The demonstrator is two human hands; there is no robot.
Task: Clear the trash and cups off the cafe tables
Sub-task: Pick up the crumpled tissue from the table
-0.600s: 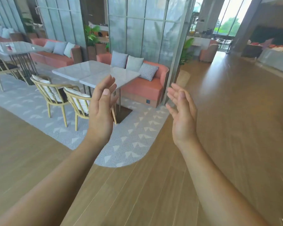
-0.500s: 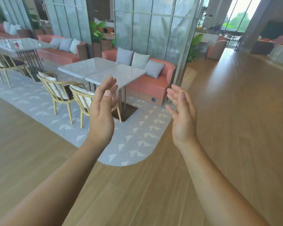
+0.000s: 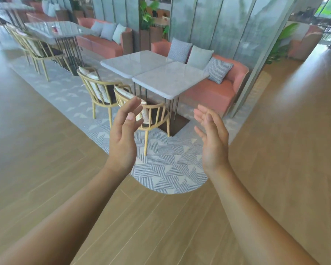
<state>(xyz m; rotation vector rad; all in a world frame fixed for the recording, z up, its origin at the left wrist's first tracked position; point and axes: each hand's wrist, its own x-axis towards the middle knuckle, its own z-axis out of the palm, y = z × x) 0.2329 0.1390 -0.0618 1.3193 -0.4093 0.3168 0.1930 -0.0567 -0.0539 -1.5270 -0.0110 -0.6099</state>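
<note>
Two white marble cafe tables [image 3: 168,81] stand pushed together ahead of me, and I see nothing on their tops. A further grey table [image 3: 65,31] at the back left carries a small reddish object [image 3: 54,28], too blurred to name. My left hand [image 3: 123,136] and my right hand [image 3: 213,138] are raised in front of me over the floor, palms facing each other, fingers relaxed and holding nothing. Both are well short of the tables.
Two wooden chairs [image 3: 141,113] with cushions stand on the near side of the marble tables, on a patterned grey rug [image 3: 166,169]. A coral sofa [image 3: 214,92] with pillows runs behind. A glass partition [image 3: 252,60] stands to the right. Wooden floor [image 3: 285,150] spreads around.
The view has swung left and down, so the marble tables sit closer and nearer the middle. Both hands stay raised, empty, and have lowered slightly.
</note>
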